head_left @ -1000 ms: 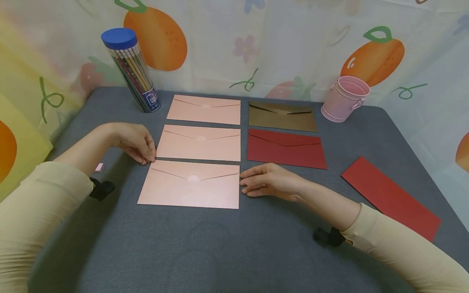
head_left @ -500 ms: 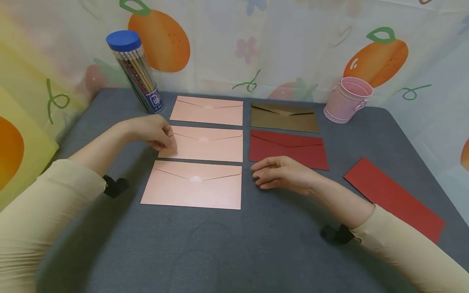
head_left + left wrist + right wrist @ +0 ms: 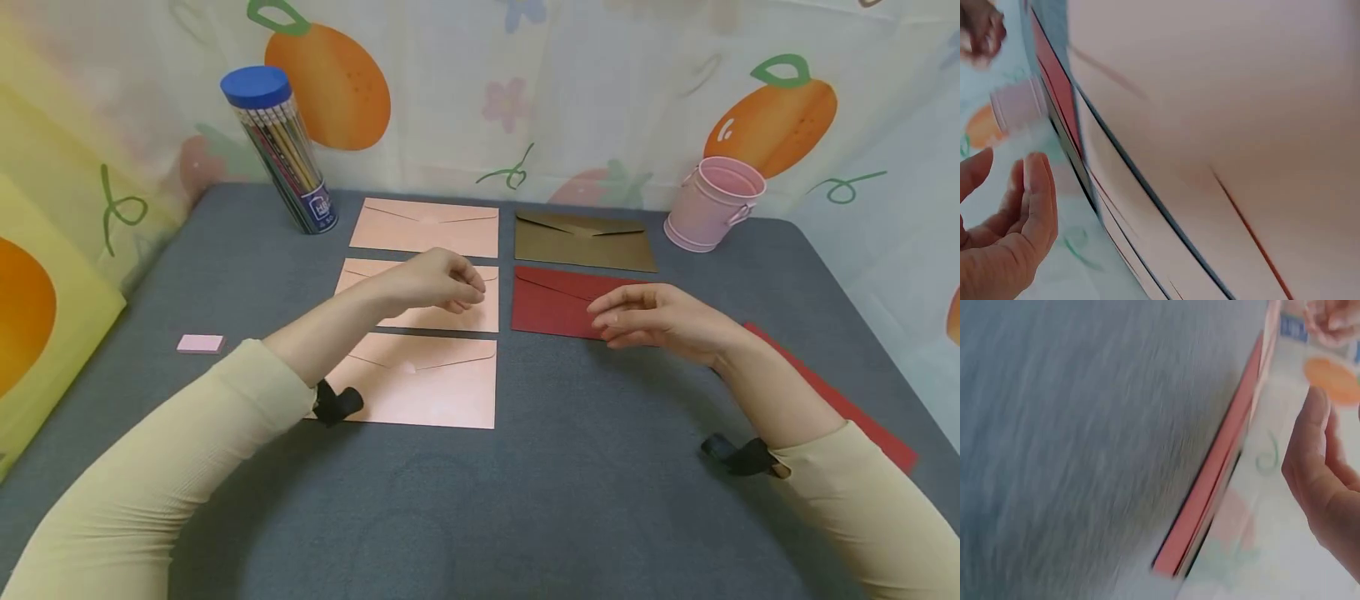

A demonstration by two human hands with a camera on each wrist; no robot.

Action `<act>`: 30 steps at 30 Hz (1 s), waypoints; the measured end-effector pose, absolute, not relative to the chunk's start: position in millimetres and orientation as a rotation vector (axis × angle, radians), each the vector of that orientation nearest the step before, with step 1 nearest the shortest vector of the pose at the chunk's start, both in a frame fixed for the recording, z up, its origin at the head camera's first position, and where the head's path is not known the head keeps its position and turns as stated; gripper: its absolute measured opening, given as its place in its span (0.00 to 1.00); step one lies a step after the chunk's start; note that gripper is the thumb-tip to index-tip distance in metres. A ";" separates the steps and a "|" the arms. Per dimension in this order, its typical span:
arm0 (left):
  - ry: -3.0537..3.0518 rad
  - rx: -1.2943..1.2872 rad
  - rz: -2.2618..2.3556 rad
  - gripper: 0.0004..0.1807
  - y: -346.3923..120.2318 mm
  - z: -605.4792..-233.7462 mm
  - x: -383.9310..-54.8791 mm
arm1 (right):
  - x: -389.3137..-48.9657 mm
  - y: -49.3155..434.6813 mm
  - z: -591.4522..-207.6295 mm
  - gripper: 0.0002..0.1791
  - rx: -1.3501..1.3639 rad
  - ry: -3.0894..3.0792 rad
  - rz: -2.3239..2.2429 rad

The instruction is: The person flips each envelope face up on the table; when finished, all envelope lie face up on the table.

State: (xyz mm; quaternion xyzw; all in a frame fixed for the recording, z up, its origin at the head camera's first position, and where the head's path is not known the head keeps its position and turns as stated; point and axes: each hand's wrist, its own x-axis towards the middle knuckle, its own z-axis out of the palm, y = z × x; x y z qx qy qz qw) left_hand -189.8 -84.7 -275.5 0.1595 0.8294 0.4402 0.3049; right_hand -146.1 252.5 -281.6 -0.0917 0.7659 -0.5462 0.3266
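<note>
My left hand (image 3: pixel 435 282) hovers over the middle pink envelope (image 3: pixel 476 318), its fingers loosely bent and nothing between them. Two more pink envelopes lie in the same column: a far one (image 3: pixel 427 237) and a near one (image 3: pixel 442 404), partly covered by my forearm. In the left wrist view, a gap separates the thumb and fingers (image 3: pixel 1036 181). My right hand (image 3: pixel 660 317) is above the right part of a red envelope (image 3: pixel 543 300), fingers relaxed and holding nothing. Behind that envelope lies a brown-gold envelope (image 3: pixel 585 250). All these flaps face up.
A plain red envelope (image 3: pixel 862 408) lies slanted at the right, partly under my right forearm. At the back stand a blue-lidded tub of pencils (image 3: pixel 288 158) and a small pink bucket (image 3: pixel 708 208). A small pink block (image 3: pixel 200 343) rests at the left. A printed curtain (image 3: pixel 450 100) hangs behind.
My left hand has moved right from the left edges of the pink envelopes to over the middle one. My right hand has moved right and away from me, over the red envelope.
</note>
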 end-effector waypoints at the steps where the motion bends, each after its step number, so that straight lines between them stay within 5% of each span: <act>1: 2.160 0.422 1.207 0.17 -76.5 -276.0 -187.8 | -147.0 258.6 -280.6 0.24 -0.238 2.019 -1.428; 8: 1.901 0.353 1.408 0.23 -14.4 -277.4 -172.5 | -151.2 305.3 -279.2 0.20 -0.263 2.093 -1.432; 30: 1.377 -0.103 1.667 0.16 146.1 -302.5 -133.2 | -167.8 437.3 -283.0 0.19 -0.219 2.336 -1.102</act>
